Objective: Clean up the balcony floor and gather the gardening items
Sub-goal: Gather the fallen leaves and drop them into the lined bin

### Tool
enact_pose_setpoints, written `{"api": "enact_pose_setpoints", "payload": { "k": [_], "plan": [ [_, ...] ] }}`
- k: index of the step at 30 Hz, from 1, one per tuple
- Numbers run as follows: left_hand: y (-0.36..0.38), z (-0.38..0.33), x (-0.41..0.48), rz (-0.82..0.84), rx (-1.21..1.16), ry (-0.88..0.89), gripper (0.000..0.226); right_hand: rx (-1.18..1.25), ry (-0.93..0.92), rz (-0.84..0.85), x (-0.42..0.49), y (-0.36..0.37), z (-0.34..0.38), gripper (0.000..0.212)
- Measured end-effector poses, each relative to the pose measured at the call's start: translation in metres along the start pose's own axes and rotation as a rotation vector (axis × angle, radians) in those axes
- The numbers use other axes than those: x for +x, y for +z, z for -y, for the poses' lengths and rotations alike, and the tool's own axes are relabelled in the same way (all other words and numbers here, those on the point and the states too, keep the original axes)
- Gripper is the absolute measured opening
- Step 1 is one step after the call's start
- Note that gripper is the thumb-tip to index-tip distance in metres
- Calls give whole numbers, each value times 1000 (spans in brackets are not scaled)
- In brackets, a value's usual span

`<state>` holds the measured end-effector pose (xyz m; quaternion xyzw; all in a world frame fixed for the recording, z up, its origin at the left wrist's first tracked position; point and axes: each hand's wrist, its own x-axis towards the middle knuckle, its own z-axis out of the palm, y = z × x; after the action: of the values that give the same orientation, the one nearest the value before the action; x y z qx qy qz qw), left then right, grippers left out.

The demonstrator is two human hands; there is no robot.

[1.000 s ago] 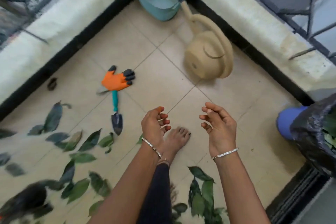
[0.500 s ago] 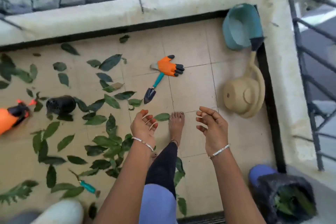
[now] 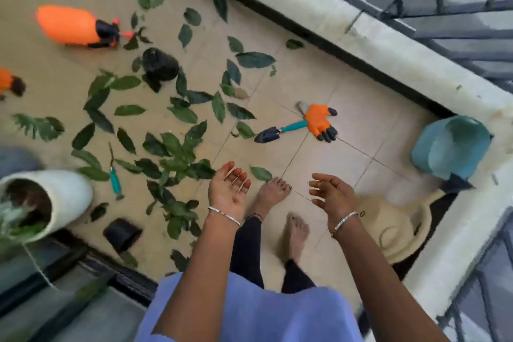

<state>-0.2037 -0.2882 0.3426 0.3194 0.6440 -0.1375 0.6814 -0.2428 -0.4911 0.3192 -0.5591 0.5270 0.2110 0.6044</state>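
Green leaves lie scattered over the tiled balcony floor. An orange glove lies beside a teal-handled trowel. An orange spray bottle lies on its side at the far left. A small teal-handled tool lies among the leaves. My left hand and my right hand hover palm-up above my feet, fingers relaxed, holding nothing.
A beige watering can lies by the right wall, a teal bucket beyond it. A white planter stands at left. Two black pots lie on the floor. A second orange glove shows at the left edge. The parapet bounds the floor.
The view has swung left, from the bucket corner to the leaf-strewn floor. The black bag has left the view. Both hands stay raised and empty, and have opened a little.
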Motion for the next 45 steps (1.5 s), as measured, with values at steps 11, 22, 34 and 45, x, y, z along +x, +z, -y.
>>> {"api": "enact_pose_setpoints", "payload": {
  "k": [11,22,34,45],
  "plan": [
    [-143,95,25,-155,-488,-34,18,-429,-36,257,13,14,-92,28],
    [-233,188,107,-188,-719,-91,18,-1063,-225,217,127,39,-197,20],
    [-258,296,263,-115,-733,-121,16,-1641,-908,170,316,148,-300,64],
    [-301,309,255,-194,-887,-77,22,-1160,-645,274,247,158,-343,25]
  ]
}}
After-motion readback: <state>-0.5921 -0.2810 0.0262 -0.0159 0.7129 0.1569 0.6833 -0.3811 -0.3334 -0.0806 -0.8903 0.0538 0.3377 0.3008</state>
